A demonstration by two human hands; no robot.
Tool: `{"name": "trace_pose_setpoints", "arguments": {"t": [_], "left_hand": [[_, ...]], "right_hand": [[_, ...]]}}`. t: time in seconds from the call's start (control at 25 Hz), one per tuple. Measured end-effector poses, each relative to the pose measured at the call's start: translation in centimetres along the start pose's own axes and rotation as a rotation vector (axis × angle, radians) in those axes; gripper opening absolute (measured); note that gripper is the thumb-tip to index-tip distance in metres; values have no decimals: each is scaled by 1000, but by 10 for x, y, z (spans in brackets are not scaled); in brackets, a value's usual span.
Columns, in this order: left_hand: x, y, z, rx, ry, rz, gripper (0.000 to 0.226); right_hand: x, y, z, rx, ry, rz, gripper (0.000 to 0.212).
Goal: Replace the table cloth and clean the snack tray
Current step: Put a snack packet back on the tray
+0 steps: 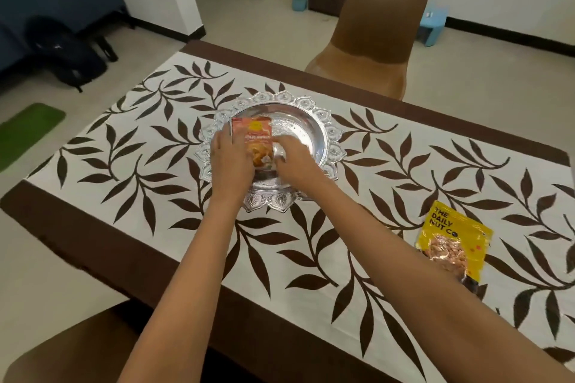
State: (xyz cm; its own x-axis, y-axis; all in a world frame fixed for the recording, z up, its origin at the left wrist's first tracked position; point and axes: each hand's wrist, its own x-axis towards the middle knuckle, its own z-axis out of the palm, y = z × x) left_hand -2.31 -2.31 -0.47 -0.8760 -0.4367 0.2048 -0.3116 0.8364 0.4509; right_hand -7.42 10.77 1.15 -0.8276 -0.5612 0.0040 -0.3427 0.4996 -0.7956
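Observation:
A silver snack tray point(314, 121) with a scalloped rim sits in the middle of the table on a white table cloth point(357, 205) printed with brown leaves. An orange snack packet point(256, 140) lies inside the tray at its left side. My left hand point(228, 158) holds the packet's left edge. My right hand point(295, 158) holds its right lower edge, fingers curled over a shiny part of the wrapper. Both hands are over the tray.
A yellow nut packet point(454, 242) lies on the cloth at the right. A brown chair point(376, 25) stands at the table's far side, another chair point(71, 348) at the near left. A black bag point(65, 53) and green mat point(25, 134) lie on the floor left.

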Motion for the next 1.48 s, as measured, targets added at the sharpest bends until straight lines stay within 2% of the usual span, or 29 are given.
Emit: {"name": "trace_pose_setpoints", "arguments": {"t": [0.04,0.12,0.2,0.24,0.32,0.4,0.48,0.6,0.72,0.84,0.88,0.92,1.04,1.16,1.28,1.32,1.4,1.48], "left_hand": [[2,3,1,70,-8,93,46],[6,10,8,152,-151,221,49],[10,12,19,277,-311,275,52],[11,11,25,340,-358,277,52],[12,10,30,409,-380,245,50],[13,21,31,400,-359,201,51],[11,52,35,344,-349,201,56],[-3,109,50,183,-311,321,57],[-17,136,66,77,-331,364,57],[-23,133,75,90,-348,352,56],[-24,130,76,90,-342,350,56],[-25,127,76,91,-336,345,56],[-26,119,71,94,-332,313,56],[-24,107,57,71,-313,275,56],[-19,78,36,18,-217,208,52],[-15,64,29,10,-174,181,51],[-9,37,15,31,-114,134,47],[-6,14,7,59,-136,68,45]], "right_hand": [[-8,9,-7,23,126,-25,38],[-36,44,-28,8,397,-35,35],[-80,102,-54,-102,577,155,32],[-106,133,-66,-176,609,344,35],[-152,186,-83,-245,576,794,49],[-185,212,-89,-224,544,1106,60],[-203,220,-93,-227,529,1204,69],[-213,223,-90,-213,491,1248,85],[-215,224,-86,-227,515,1320,89],[-218,223,-89,-174,574,1326,103],[-219,224,-92,-132,601,1322,99],[-219,224,-95,-73,641,1298,85],[-213,210,-106,65,763,1012,22],[-185,161,-125,144,824,676,16],[-138,100,-148,282,871,409,14],[-119,85,-151,374,846,355,15],[-72,60,-141,569,676,341,18],[-26,36,-112,594,474,357,18]]}}
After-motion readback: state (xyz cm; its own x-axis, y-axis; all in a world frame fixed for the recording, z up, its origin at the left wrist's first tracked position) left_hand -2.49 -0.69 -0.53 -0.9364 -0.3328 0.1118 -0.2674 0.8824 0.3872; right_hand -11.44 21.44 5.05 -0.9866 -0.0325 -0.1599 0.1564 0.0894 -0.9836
